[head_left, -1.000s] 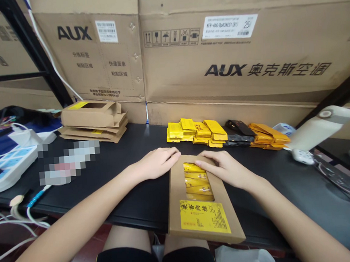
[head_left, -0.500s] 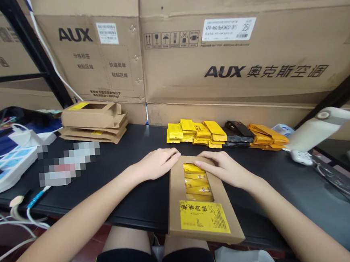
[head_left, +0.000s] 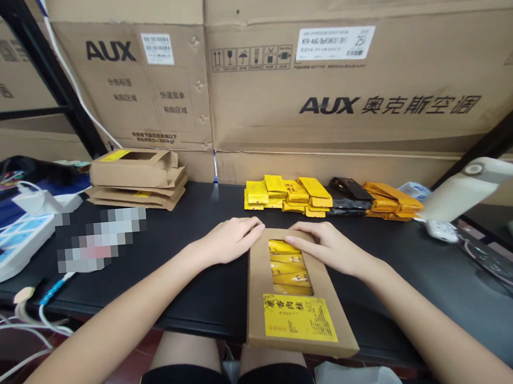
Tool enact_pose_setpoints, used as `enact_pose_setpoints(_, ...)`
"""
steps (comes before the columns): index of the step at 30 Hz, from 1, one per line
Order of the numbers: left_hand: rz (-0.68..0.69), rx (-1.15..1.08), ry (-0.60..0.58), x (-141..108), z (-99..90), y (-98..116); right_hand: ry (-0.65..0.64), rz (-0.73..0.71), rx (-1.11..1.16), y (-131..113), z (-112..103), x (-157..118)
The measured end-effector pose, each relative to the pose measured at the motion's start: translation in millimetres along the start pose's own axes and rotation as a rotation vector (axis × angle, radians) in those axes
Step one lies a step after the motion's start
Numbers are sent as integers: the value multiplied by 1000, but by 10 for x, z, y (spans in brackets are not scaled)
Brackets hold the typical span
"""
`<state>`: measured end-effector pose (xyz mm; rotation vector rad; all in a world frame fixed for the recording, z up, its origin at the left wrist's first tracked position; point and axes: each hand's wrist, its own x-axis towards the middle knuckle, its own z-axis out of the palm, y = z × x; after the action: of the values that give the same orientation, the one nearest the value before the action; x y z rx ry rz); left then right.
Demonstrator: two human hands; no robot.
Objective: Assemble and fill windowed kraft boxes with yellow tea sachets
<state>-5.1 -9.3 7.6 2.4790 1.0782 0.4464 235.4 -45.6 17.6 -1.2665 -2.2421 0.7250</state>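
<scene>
A brown cardboard box (head_left: pixel 258 292) lies flat on the black table, its near end jutting past the front edge. Through its window show several yellow packets (head_left: pixel 289 266), and a yellow label (head_left: pixel 299 319) covers the near part. My left hand (head_left: pixel 231 240) touches the box's far left corner, fingers together and curled over the far edge. At the far right side my right hand (head_left: pixel 327 242) grips the box, with the thumb on top near the window and the other fingers over the far edge.
Flattened and folded brown boxes (head_left: pixel 133 172) are stacked at the back left. Yellow packets (head_left: pixel 287 195), black packets (head_left: pixel 350 196) and orange packets (head_left: pixel 393 200) line the back. A bottle (head_left: pixel 469 187) lies tilted at right; a power strip (head_left: pixel 24 240) and cables are at left.
</scene>
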Motion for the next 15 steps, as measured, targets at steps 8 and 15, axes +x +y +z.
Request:
enact_pose_setpoints(8,-3,8,-1,-5,3,-6,-4,2,-8,0,1,-1)
enact_pose_setpoints(15,2,3,-1,-5,-2,-3,-6,3,-12,0,2,-2)
